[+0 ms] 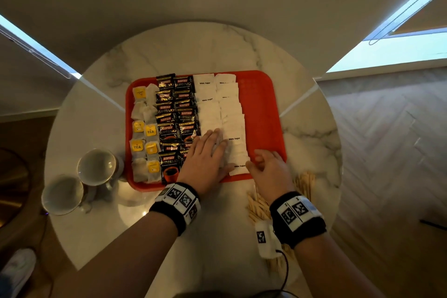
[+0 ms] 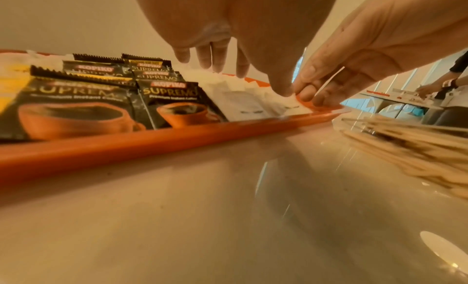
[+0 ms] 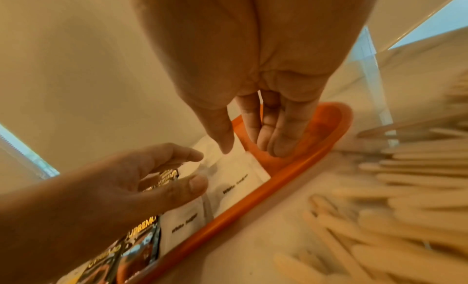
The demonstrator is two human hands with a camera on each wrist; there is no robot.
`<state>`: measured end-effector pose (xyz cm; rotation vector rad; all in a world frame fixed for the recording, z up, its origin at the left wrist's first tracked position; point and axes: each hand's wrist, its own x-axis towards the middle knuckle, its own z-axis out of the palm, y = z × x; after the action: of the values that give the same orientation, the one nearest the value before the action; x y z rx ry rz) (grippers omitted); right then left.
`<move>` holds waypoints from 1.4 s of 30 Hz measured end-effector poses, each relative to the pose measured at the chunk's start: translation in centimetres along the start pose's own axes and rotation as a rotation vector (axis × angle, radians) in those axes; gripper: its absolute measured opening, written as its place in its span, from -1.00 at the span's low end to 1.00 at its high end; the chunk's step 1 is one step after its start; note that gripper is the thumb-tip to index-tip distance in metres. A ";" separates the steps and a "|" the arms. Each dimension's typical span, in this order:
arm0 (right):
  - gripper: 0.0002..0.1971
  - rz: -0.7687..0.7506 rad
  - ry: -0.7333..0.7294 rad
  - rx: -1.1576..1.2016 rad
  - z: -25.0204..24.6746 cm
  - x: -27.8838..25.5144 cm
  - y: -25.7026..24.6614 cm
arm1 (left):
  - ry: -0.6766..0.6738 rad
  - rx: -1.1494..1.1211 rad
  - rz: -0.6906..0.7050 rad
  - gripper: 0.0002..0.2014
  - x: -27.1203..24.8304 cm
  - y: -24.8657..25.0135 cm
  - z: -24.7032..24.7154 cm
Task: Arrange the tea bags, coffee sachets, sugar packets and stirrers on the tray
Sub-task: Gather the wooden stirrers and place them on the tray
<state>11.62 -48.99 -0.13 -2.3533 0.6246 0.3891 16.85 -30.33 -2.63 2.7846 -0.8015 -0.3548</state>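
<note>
Black wristbands [image 1: 298, 222]; white coded tags [image 1: 180, 197]; bare forearms.

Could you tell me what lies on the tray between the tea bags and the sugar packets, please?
Two columns of black coffee sachets fill the stretch between the tea bags and the sugar packets on the tray, seen in the head view.

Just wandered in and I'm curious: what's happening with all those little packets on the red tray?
A person is laying out drink supplies on a red tray. Tea bags, coffee sachets and sugar packets already sit in neat columns. The left hand rests flat on the sugar packets while the right hand adjusts the nearest one. The wooden stirrers still lie on the table, off the tray.
</note>
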 end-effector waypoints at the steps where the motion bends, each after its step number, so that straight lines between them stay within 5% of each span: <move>1: -0.63 0.010 0.006 0.002 -0.6 -0.5 0.3 | 0.014 -0.032 -0.004 -0.38 -0.7 0.4 -0.2; 12: -0.66 0.163 0.113 -0.149 -6.9 -5.4 7.8 | -0.282 -0.346 -0.114 -0.71 -8.7 5.2 0.4; 17: -0.11 0.361 0.012 -0.268 -6.6 -5.8 10.8 | -0.430 -0.412 -0.211 -0.69 -9.0 8.0 0.9; 20: 0.00 0.365 -0.034 -0.273 -5.3 -6.3 11.5 | -0.493 -0.473 -0.293 -0.62 -8.6 9.7 1.4; 27: -0.49 0.281 -0.193 -0.229 -2.1 -7.8 8.4 | -0.459 -0.514 -0.444 -0.49 -7.6 10.7 2.0; 32: -0.43 0.183 -0.392 -0.281 1.2 -9.0 5.0 | -0.441 -0.520 -0.580 -0.37 -8.8 8.3 2.2; 36: -0.58 0.075 -0.465 -0.264 2.9 -9.8 1.8 | -0.388 -0.564 -0.701 -0.39 -10.1 5.5 2.2; 42: -0.60 0.047 -0.485 -0.308 3.6 -10.4 -1.1 | -0.380 -0.736 -0.700 -0.60 -11.7 2.8 2.2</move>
<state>3.04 -42.37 2.29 -2.3948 0.4059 1.1034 5.25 -26.59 -1.95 2.1945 0.2718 -1.0621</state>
